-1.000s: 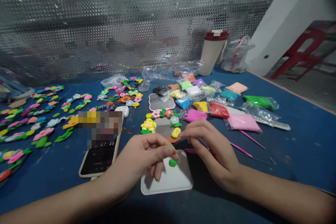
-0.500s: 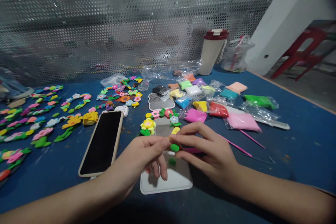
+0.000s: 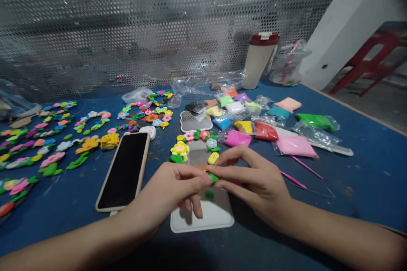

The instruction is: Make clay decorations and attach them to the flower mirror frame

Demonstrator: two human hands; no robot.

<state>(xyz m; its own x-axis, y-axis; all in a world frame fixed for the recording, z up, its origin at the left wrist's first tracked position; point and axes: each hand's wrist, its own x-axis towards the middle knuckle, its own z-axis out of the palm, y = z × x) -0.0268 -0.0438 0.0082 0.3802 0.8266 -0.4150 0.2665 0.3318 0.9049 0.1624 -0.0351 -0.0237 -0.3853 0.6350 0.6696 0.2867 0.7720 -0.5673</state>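
A small green piece of clay (image 3: 213, 178) is pinched between the fingertips of both hands. My left hand (image 3: 182, 186) presses it with thumb and forefinger, the lower fingers hanging curled. On the other side, my right hand (image 3: 254, 178) grips it between thumb and fingers. Below them lies a white board (image 3: 203, 222), its surface showing a green patch that may be a reflection. Just beyond my fingers stands a mirror frame ringed with clay decorations, among them a yellow flower (image 3: 179, 149) and a yellow smiling piece (image 3: 213, 158); its lower part is hidden by my hands.
Left of my hands lies a phone (image 3: 124, 169). Clay flower garlands (image 3: 90, 146) cover the table's left side. Bagged clay, such as a pink packet (image 3: 295, 146), spreads at right near a white knife-like tool (image 3: 337, 149) and pink sticks (image 3: 307, 167). A tumbler (image 3: 260, 61) stands behind.
My left thumb and forefinger have closed onto the green clay, which shows as a smaller, tilted piece now. The view has shifted slightly.
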